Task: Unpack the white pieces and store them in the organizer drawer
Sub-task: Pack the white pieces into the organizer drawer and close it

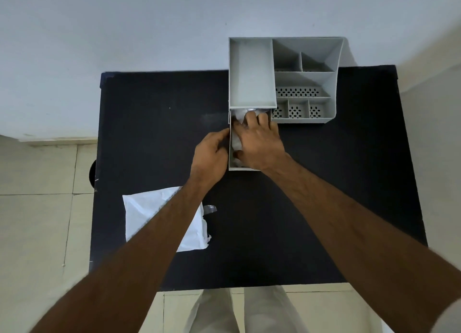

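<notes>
A grey plastic organizer [331, 83] with several compartments stands at the table's far right. Its drawer [230, 158] is pulled out toward me. White pieces [237, 143] lie inside the drawer, partly hidden. My right hand [259, 143] reaches down into the drawer, palm down with fingers spread over the white pieces. My left hand [212, 155] rests against the drawer's left wall, fingers curled on its rim. An opened white bag [144, 213] lies flat at the near left, under my left forearm.
The black table [154, 133] stands against a white wall. A small piece of clear tape [210, 209] lies beside the bag. Tiled floor shows to the left and my legs show below the table's near edge.
</notes>
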